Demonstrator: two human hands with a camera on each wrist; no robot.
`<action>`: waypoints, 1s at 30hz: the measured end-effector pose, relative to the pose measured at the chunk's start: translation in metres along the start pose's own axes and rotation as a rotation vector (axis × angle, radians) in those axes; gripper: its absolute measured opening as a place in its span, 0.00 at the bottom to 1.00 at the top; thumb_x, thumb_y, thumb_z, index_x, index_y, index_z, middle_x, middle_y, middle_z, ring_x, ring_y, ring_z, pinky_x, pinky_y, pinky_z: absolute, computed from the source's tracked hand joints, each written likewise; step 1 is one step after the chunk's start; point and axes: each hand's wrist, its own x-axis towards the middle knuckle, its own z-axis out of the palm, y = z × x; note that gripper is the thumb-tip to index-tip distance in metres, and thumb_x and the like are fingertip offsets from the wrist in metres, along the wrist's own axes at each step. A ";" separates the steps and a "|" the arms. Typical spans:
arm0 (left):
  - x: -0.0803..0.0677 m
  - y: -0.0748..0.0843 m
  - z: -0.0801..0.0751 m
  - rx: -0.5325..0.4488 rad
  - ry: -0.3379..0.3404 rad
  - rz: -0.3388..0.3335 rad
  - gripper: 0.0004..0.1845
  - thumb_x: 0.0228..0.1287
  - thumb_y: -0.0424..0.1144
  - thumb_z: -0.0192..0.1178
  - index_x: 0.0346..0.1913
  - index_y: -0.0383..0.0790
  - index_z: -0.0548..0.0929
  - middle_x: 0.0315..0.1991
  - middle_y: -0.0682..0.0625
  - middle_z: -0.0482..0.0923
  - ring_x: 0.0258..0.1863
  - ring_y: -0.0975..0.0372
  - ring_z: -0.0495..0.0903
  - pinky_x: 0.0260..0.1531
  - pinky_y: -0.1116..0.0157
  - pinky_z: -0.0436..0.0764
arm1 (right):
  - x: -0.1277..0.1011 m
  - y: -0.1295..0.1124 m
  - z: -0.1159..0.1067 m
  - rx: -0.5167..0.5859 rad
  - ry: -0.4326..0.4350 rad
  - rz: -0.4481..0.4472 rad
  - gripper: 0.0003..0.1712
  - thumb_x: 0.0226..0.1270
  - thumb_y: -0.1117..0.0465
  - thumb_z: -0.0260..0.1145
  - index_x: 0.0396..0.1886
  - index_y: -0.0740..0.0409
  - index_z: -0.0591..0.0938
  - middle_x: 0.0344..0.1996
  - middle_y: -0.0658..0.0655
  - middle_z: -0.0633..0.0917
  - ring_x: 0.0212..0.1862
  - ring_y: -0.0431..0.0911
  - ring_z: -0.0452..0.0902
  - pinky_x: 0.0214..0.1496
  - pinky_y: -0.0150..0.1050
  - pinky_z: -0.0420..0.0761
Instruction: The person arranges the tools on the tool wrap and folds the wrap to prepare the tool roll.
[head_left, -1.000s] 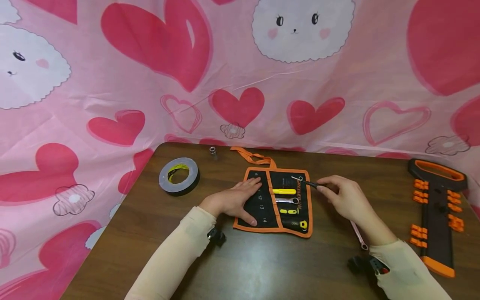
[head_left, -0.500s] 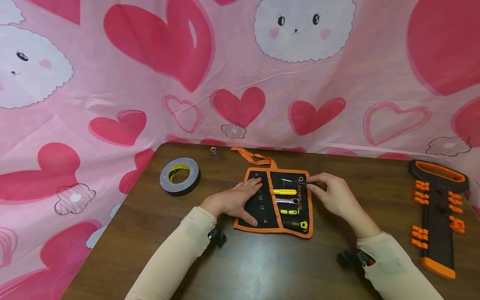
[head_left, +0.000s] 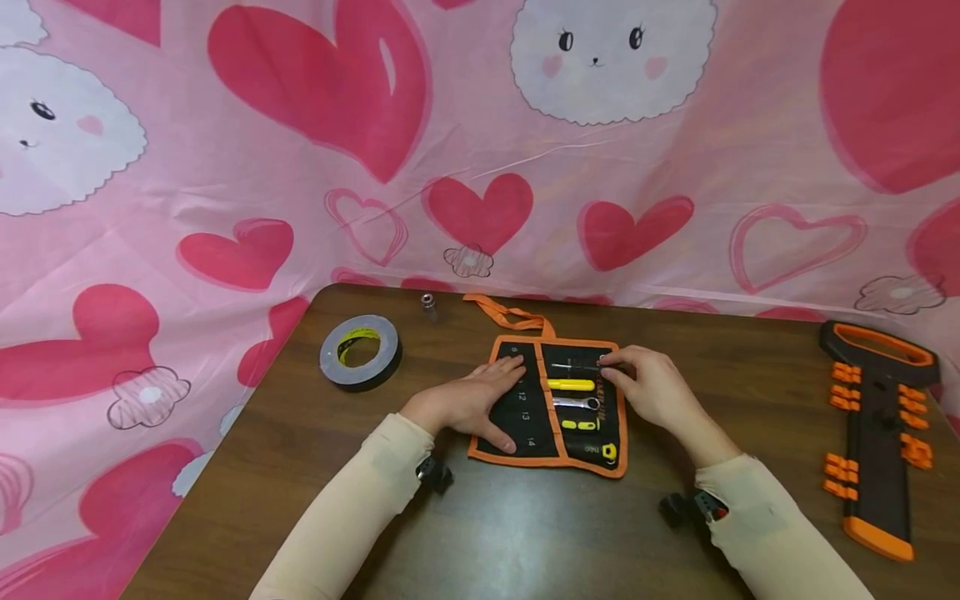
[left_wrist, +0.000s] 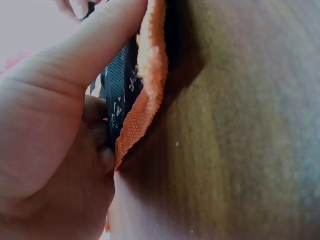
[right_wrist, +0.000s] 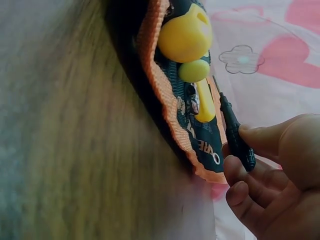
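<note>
A black tool roll (head_left: 534, 417) with orange trim lies open on the brown table (head_left: 525, 533). My left hand (head_left: 487, 393) presses flat on its left half, thumb along the orange edge (left_wrist: 145, 100). My right hand (head_left: 626, 375) pinches a thin black-handled screwdriver (head_left: 579, 366) by its handle (right_wrist: 236, 137). The screwdriver lies across the top slot of the roll's right half (right_wrist: 202, 145). Below it sit a yellow-handled tool (head_left: 570, 384), a silver wrench (head_left: 576, 403) and more yellow pieces (right_wrist: 185, 35).
A roll of grey tape (head_left: 360, 352) lies at the table's left, with a small metal socket (head_left: 428, 302) behind it. A black and orange tool holder (head_left: 873, 433) lies at the right edge. A pink heart-print cloth (head_left: 480, 150) hangs behind.
My right hand has carried the screwdriver left, from beside the roll's right edge onto its top slot. The left hand has stayed put.
</note>
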 end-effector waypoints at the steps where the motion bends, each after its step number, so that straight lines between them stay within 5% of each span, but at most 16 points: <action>1: -0.001 0.001 0.000 0.005 0.000 -0.001 0.68 0.56 0.62 0.81 0.90 0.46 0.48 0.91 0.55 0.36 0.91 0.58 0.35 0.89 0.51 0.43 | 0.001 0.000 0.001 -0.003 -0.005 -0.001 0.13 0.78 0.63 0.69 0.57 0.63 0.90 0.53 0.65 0.90 0.51 0.58 0.83 0.60 0.63 0.84; 10: 0.002 -0.003 0.000 -0.011 0.011 0.006 0.68 0.55 0.64 0.81 0.90 0.47 0.49 0.91 0.55 0.36 0.91 0.56 0.36 0.89 0.47 0.45 | 0.011 -0.005 0.006 -0.044 -0.020 -0.035 0.13 0.78 0.64 0.70 0.55 0.64 0.91 0.52 0.66 0.90 0.52 0.60 0.85 0.61 0.64 0.84; 21: 0.000 0.002 -0.002 0.010 0.011 -0.009 0.67 0.57 0.61 0.81 0.90 0.47 0.49 0.92 0.55 0.37 0.91 0.58 0.36 0.89 0.51 0.45 | 0.018 -0.007 0.012 -0.043 0.006 -0.030 0.12 0.75 0.62 0.73 0.53 0.63 0.92 0.40 0.59 0.85 0.38 0.50 0.76 0.42 0.43 0.76; 30: -0.001 0.001 -0.001 -0.026 0.004 0.000 0.68 0.57 0.58 0.82 0.90 0.46 0.47 0.92 0.54 0.36 0.91 0.57 0.35 0.89 0.50 0.45 | 0.019 -0.010 0.016 -0.003 -0.003 -0.017 0.13 0.74 0.65 0.72 0.55 0.64 0.90 0.48 0.63 0.87 0.38 0.49 0.79 0.41 0.43 0.80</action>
